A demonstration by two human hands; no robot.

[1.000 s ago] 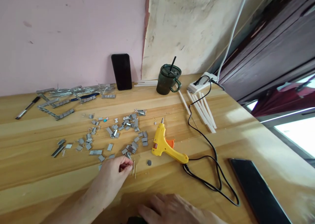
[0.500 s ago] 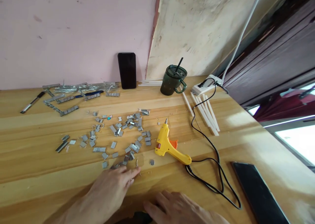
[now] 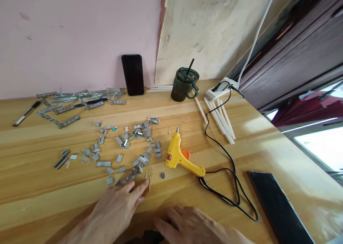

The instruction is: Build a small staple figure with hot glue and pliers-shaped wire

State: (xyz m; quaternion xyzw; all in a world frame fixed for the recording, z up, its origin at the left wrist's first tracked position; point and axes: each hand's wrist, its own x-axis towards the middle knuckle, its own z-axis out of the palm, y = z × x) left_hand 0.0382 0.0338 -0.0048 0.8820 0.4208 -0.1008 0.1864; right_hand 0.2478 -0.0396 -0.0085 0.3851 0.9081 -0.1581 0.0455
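My left hand (image 3: 117, 204) lies low over the table with its index finger stretched out, the tip at a thin pale sliver (image 3: 149, 184). Another short sliver stands beside that fingertip. Just beyond the knuckles are several small grey metal pieces (image 3: 143, 160), scattered across the wood. At the bottom edge rests my right hand (image 3: 191, 222), its thumb apart from loosely bent fingers. A dark object (image 3: 152, 236) shows by that thumb, cut off by the frame; I cannot make out what it is. A small round grey disc (image 3: 163, 175) lies between the hands and the yellow glue gun (image 3: 178, 154).
A black cable (image 3: 232, 154) loops from the glue gun toward a white power strip (image 3: 221, 89). White glue sticks (image 3: 223, 122) lie nearby. A dark green mug (image 3: 183, 85) and an upright phone (image 3: 133, 75) stand at the wall. Another phone (image 3: 280, 208) lies right; joined metal strips (image 3: 70, 122) lie left.
The view has shifted slightly, so the tabletop things sit a little farther left. The sliver by my left fingertip now stands out straighter beside it. My right hand stays almost in place.
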